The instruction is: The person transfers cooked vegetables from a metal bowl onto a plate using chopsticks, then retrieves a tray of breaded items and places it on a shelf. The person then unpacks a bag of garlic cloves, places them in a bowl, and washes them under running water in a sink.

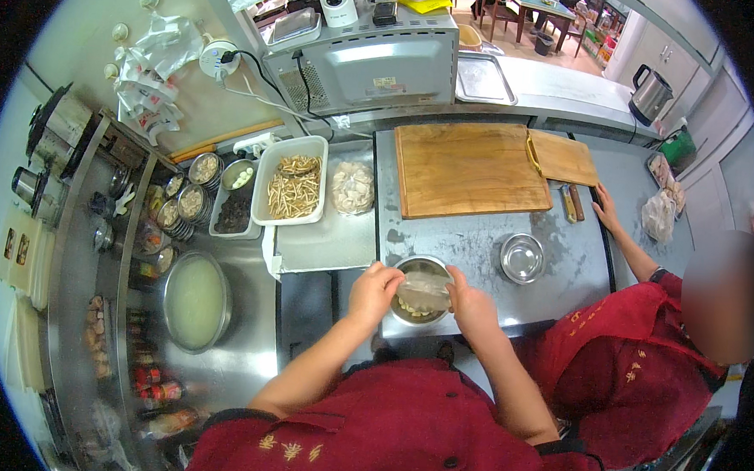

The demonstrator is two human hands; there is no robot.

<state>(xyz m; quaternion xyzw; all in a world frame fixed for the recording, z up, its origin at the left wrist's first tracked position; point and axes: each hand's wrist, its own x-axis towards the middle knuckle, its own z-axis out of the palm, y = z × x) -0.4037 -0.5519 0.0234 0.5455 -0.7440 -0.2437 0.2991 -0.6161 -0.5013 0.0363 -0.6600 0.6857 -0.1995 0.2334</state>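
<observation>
In front of me a steel bowl stands near the counter's front edge, with pale yellowish pieces in it, too small to name surely. Above its opening I hold a translucent piece of plastic, a sheet or a bag, slightly blurred. My left hand pinches its left end between thumb and fingers. At the opposite end my right hand grips it. Part of the bowl is hidden behind the plastic and my fingers. To the right sits a second steel bowl.
Beyond the bowls lie a wooden cutting board, a smaller board and knives. Leftward are a white tub of cut stalks and a basin of cloudy liquid. A co-worker's hand rests on the counter at right.
</observation>
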